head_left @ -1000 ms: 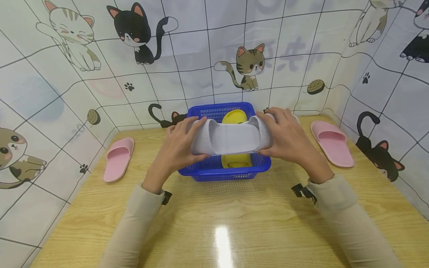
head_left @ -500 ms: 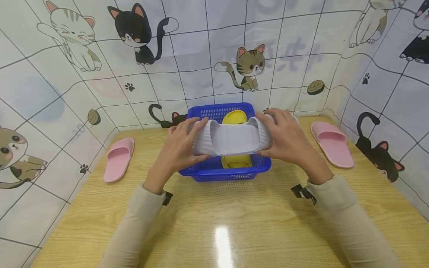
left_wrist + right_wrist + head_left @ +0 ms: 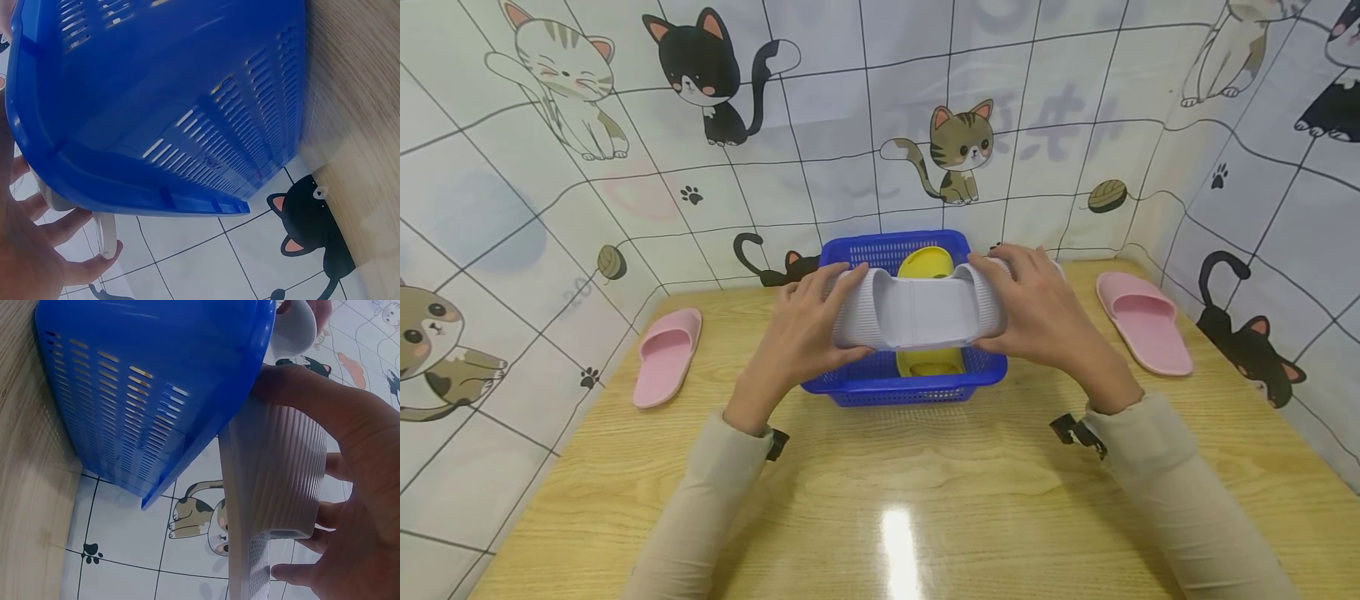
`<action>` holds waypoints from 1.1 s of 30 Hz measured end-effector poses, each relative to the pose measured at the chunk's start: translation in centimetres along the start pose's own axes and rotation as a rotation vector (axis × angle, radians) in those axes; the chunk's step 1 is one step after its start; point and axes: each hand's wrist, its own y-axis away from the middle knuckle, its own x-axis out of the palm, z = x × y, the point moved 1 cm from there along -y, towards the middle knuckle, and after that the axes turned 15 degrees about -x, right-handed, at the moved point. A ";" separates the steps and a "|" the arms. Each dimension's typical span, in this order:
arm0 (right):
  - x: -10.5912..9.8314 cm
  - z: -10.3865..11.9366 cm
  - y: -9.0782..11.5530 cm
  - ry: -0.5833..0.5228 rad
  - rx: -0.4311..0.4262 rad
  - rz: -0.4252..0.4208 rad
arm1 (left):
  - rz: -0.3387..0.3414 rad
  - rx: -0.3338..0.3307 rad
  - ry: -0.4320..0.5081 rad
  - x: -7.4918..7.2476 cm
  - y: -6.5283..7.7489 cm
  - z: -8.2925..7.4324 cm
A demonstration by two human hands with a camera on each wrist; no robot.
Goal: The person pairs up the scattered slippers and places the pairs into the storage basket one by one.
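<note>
Two pale grey-white slide slippers hang over a blue basket [image 3: 917, 385] in the head view, heels meeting at a seam between the hands. My left hand [image 3: 801, 325] grips the left slipper [image 3: 857, 315] around its ribbed strap, thumb on the near edge. My right hand [image 3: 1033, 308] holds the right slipper [image 3: 988, 300] the same way, and its ribbed strap [image 3: 284, 469] fills much of the right wrist view. Inside the basket, yellow slippers [image 3: 928, 262] show behind and in front of the pair, their middles hidden. From the left wrist, the basket's wall [image 3: 156, 125] covers much of the held slipper.
A pink slipper [image 3: 667, 358] lies on the wooden table [image 3: 820, 500] to the left, and another pink slipper [image 3: 1144, 323] lies to the right. Behind the basket rises a wall covering [image 3: 842, 183] printed with cats, which continues along both sides.
Both hands have drawn very slightly toward each other with the grey-white slippers. The basket and the pink slippers stay in place.
</note>
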 end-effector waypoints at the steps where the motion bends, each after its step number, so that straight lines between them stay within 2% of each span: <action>1: 0.0 0.0 0.0 0.000 0.002 0.003 | -0.001 0.001 0.001 0.0 0.0 0.0; 33: 0.2 0.3 -0.1 0.008 -0.021 0.002 | -0.028 0.009 0.003 -0.1 0.1 -0.7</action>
